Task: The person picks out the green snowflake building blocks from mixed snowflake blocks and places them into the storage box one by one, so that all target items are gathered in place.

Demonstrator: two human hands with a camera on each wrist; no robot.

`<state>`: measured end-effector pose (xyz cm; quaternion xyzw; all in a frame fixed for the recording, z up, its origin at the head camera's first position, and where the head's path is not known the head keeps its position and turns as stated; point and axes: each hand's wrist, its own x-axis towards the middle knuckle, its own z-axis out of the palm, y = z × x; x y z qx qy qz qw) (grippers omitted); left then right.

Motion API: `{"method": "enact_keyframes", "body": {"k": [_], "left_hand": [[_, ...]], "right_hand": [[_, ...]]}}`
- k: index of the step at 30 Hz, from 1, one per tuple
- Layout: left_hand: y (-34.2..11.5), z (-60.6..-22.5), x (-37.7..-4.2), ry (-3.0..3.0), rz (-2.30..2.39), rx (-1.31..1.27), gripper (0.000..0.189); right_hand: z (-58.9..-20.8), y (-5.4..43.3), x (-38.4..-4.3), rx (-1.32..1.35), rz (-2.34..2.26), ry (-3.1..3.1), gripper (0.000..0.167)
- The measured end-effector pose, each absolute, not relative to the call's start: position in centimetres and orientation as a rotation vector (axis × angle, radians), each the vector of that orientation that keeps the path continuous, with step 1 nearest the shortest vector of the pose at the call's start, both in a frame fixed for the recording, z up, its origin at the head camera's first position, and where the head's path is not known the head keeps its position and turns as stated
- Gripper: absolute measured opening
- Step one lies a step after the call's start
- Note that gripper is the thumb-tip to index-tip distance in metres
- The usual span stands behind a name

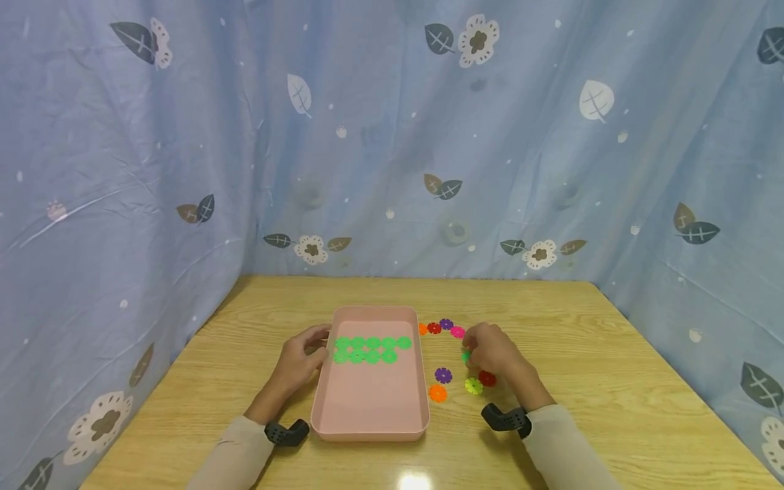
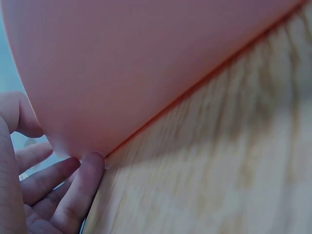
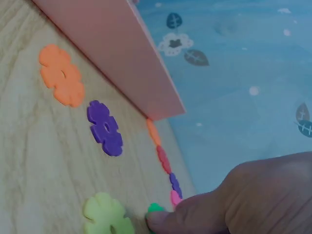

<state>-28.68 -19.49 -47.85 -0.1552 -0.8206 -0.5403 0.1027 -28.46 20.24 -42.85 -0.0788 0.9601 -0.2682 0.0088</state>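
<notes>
A pink tray (image 1: 373, 408) holds two rows of green flower-shaped discs (image 1: 373, 344) towards its far end. My left hand (image 1: 299, 358) is at the tray's left side. In the left wrist view its fingers (image 2: 78, 200) touch the tray's outer wall (image 2: 122, 73). To the right of the tray, my right hand (image 1: 492, 348) reaches down to the table. Its fingers are bent over a green flower-shaped disc (image 3: 155, 208), pinching it near the tabletop. Most of that disc is hidden by the hand.
Around the right hand lie purple (image 1: 444, 376), orange (image 1: 437, 393), yellow-green (image 1: 474, 386) and dark red (image 1: 487, 378) flower discs. A line of discs, including a red one (image 1: 434, 328) and a pink one (image 1: 457, 332), lies beyond. A patterned blue curtain (image 1: 380, 136) encloses the wooden table (image 1: 275, 299).
</notes>
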Motion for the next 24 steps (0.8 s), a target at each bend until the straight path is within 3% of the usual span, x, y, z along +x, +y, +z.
{"method": "enact_keyframes", "body": {"k": [24], "left_hand": [[-19.59,-48.02,-28.72,-2.423,-1.606,-0.478,0.05]], "right_hand": [[-43.37,19.93,-28.66,-0.199,-0.738,3.034,0.019]]}}
